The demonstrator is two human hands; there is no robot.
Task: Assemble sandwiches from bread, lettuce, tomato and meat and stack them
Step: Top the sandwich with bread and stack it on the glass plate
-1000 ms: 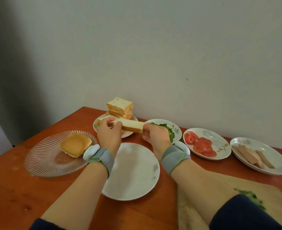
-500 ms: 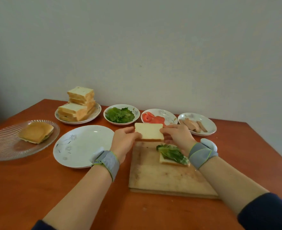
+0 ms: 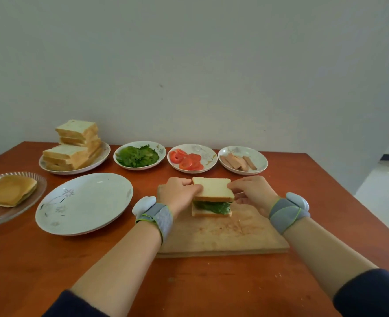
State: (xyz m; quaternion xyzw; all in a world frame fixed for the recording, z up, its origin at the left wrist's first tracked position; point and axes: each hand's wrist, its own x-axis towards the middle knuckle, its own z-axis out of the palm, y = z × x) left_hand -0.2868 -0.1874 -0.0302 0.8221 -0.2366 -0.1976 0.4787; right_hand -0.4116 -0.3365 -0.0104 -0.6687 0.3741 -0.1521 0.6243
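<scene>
Plates point(image 3: 103, 154) of bread point(image 3: 74, 152), lettuce point(image 3: 137, 156), tomato point(image 3: 187, 160) and meat point(image 3: 237, 161) line the table's point(image 3: 211, 289) far edge, left to right. The cutting board point(image 3: 223, 236) lies before them.

Reddish wooden table point(image 3: 211, 282) against a plain pale wall point(image 3: 189, 65), light floor point(image 3: 381, 191) at right

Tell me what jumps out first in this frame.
The left hand and right hand pinch a white square bread slice over a lettuce-topped bread slice on the wooden cutting board, centre. Behind, four white plates hold stacked bread, green lettuce leaves, red tomato slices and brown meat strips.
</scene>
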